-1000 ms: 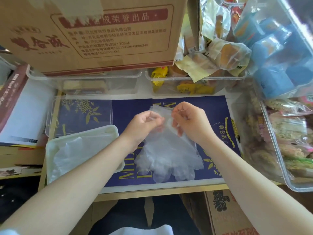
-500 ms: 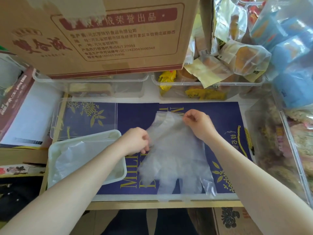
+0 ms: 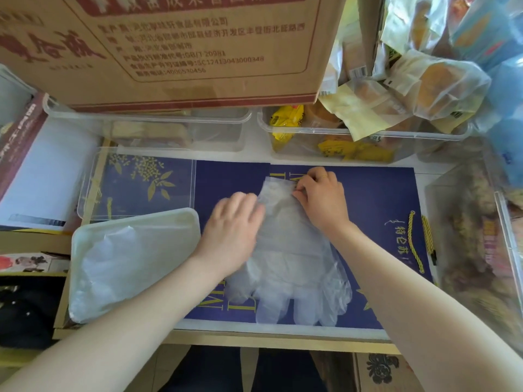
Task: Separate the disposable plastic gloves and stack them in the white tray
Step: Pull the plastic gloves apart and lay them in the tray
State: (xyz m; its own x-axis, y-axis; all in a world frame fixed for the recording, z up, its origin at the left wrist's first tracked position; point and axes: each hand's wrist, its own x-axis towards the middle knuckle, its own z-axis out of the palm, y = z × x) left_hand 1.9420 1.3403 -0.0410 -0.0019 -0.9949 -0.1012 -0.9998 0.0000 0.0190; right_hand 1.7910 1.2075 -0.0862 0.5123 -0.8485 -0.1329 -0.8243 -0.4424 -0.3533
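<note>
A bunch of clear disposable plastic gloves [image 3: 291, 267] lies flat on the dark blue mat [image 3: 376, 199], cuffs away from me, fingers toward the near edge. My right hand [image 3: 321, 198] pinches the cuff edge at the top of the bunch. My left hand [image 3: 233, 224], blurred, lies on the left side of the gloves near the cuff; its fingertips are hard to make out. The white tray [image 3: 93, 230] sits to the left with clear gloves [image 3: 113, 267] lying in it.
A big cardboard box [image 3: 175, 49] overhangs the back. Clear bins [image 3: 175, 131] with snack packets [image 3: 365, 108] line the back and right side. A transparent lid [image 3: 135, 182] lies behind the tray. Papers and boxes sit at the left.
The gloves, first held up between both hands, have been laid flat on the mat. My left hand moved down and left along the glove edge; my right hand stays at the cuff.
</note>
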